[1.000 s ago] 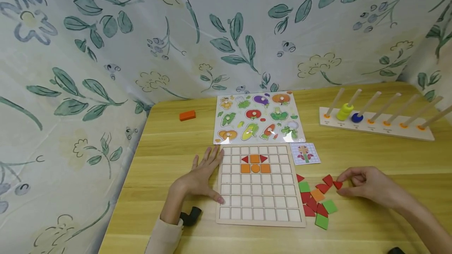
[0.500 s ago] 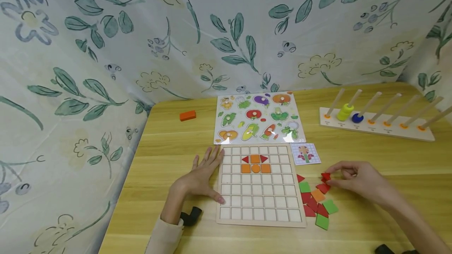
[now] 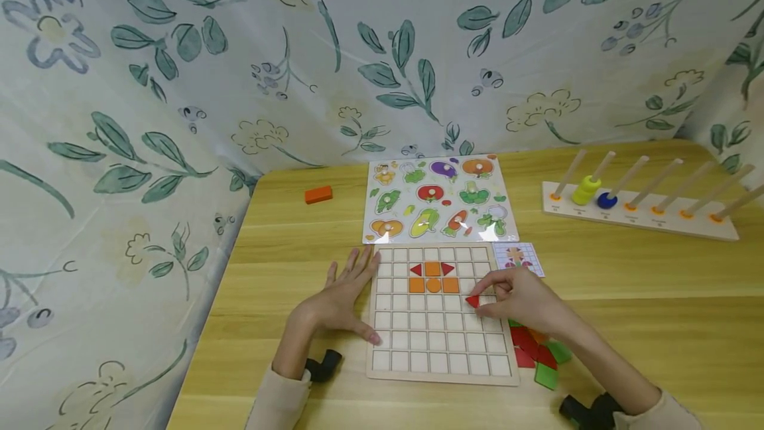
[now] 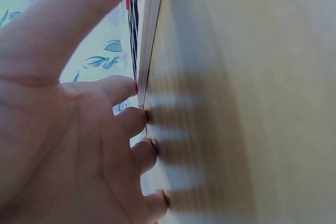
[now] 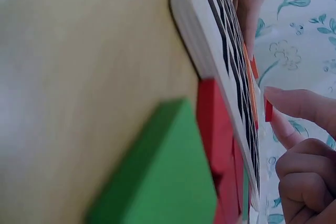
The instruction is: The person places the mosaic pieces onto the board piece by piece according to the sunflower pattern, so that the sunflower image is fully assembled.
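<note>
A wooden grid board lies on the table with orange and red pieces in its upper cells: two orange squares flank an orange circle, and above it an orange square sits between two red triangles. My right hand pinches a red triangle piece between thumb and index finger, over the board's right half; the right wrist view shows this red piece above the board. My left hand rests at the board's left edge, fingers spread, thumb on the frame. In the left wrist view its fingertips touch the table.
Red, green and orange loose pieces lie right of the board, partly behind my right arm. A pattern card is partly covered by that hand. Behind stand a vegetable puzzle and a peg rack. An orange block lies back left.
My right hand has picked up a red triangle from beside the loose pieces and carried it left over the board. The left hand has stayed in place.
</note>
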Demonstrator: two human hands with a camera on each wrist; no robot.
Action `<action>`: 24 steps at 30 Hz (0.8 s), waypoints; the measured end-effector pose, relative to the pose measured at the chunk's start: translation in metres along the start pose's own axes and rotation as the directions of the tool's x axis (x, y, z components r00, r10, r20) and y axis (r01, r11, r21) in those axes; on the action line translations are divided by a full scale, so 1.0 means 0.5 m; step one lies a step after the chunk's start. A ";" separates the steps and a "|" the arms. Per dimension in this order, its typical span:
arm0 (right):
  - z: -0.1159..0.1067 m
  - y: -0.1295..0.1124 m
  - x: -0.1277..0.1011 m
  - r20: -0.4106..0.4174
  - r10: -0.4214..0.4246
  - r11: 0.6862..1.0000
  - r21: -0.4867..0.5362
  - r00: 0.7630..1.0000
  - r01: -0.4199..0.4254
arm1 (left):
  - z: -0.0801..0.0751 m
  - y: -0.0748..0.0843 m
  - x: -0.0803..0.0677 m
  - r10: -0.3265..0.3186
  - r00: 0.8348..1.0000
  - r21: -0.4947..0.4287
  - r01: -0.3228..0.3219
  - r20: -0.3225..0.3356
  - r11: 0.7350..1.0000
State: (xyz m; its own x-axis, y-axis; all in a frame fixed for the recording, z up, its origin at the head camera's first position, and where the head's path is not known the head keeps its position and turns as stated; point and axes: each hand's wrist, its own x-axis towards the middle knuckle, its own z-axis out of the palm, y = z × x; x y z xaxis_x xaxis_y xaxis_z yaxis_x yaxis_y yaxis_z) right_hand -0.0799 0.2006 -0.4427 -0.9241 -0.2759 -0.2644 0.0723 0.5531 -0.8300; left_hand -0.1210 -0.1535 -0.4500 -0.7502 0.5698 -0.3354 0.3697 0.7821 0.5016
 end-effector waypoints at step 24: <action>0.043 -0.028 0.041 0.022 0.066 0.997 0.043 0.998 -0.067 | -0.003 0.003 -0.002 0.001 1.000 -0.014 -0.001 0.006 1.000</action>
State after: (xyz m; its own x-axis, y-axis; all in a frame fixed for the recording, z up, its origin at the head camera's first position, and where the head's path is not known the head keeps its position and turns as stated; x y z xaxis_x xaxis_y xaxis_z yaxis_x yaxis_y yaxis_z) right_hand -0.0915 0.1703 -0.4472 -0.9090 -0.2554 -0.3295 0.1503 0.5363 -0.8305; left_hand -0.1208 -0.1534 -0.4477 -0.7463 0.5723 -0.3399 0.3626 0.7778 0.5134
